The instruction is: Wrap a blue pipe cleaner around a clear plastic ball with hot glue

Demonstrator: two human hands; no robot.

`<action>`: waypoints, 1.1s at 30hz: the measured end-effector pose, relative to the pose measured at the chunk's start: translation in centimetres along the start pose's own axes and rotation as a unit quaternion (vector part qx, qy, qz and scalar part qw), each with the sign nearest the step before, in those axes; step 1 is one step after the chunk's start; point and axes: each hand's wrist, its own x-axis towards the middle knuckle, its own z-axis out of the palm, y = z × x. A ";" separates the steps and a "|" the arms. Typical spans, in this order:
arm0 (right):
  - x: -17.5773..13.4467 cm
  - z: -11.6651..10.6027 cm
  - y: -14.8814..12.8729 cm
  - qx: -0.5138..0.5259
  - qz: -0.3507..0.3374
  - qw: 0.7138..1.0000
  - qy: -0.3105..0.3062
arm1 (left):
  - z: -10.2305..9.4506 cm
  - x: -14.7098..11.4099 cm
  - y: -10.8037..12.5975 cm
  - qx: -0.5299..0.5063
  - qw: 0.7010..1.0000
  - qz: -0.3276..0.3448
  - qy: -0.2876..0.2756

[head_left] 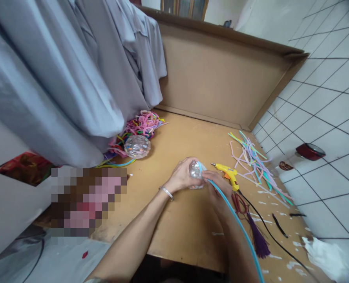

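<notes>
my left hand (180, 173) is curling around a clear plastic piece (194, 169), probably steadying it, above the middle of the table (177, 135), while my right hand (220, 188) is pinching a blue strip (242, 229) against it. the strip's tail is trailing along my right forearm, seemingly keeping out of the way. the yellow glue gun (229, 175) is lying just beside my right hand, likely for quick reach. the cardboard panel (206, 74) is bounding the far edge, wall tiles (324, 86) the right; room is opening ahead, between the pink pile (145, 122) and the pastel strips (249, 151).
</notes>
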 end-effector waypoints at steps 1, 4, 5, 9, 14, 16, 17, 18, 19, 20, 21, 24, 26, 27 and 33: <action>0.0 0.0 0.0 0.000 0.002 1.000 0.000 | 0.1 0.1 -0.1 -0.003 1.000 0.001 0.000; -0.2 0.2 0.3 0.012 -0.005 1.000 0.008 | 0.2 0.1 -0.3 -0.008 1.000 0.001 -0.001; -0.2 0.3 0.4 0.017 -0.010 1.000 0.014 | 0.1 0.1 -0.2 -0.008 1.000 -0.001 -0.001; -0.4 0.6 0.6 0.011 -0.016 1.000 0.017 | -0.1 0.0 0.4 0.003 1.000 -0.021 -0.001; 0.0 0.5 0.1 -0.002 -0.026 1.000 0.003 | -0.2 -0.2 1.1 0.003 1.000 -0.028 0.002; 0.1 0.5 0.1 -0.002 -0.036 0.999 0.007 | -0.2 -0.2 1.1 0.004 1.000 -0.031 0.001; 0.1 0.5 0.1 -0.001 -0.037 0.999 0.012 | -0.2 -0.1 1.0 0.005 1.000 -0.031 0.001; 0.1 0.6 0.2 0.001 -0.036 0.999 0.016 | -0.2 -0.1 0.9 0.006 1.000 -0.029 0.002; 0.1 0.7 0.2 0.003 -0.033 0.999 0.020 | -0.1 -0.1 0.8 0.006 1.000 -0.026 0.001; 0.1 0.7 0.3 0.004 -0.031 0.999 0.023 | -0.1 -0.1 0.7 0.006 1.000 -0.023 0.001; 0.0 0.8 0.4 0.006 -0.029 0.999 0.026 | -0.1 0.0 0.7 0.006 1.000 -0.021 0.001; -0.1 1.0 0.8 0.005 -0.029 0.999 0.030 | -0.1 0.0 0.5 0.000 1.000 -0.019 -0.001; -0.2 1.1 0.9 0.001 -0.022 0.999 0.032 | 0.0 0.0 0.5 -0.001 1.000 -0.021 0.000; -0.3 1.1 1.0 -0.002 -0.019 0.999 0.037 | 0.0 0.0 0.5 0.000 1.000 -0.024 0.001; -0.3 1.4 1.0 -0.001 -0.015 0.999 0.042 | 0.1 0.0 0.6 0.005 0.999 -0.035 0.006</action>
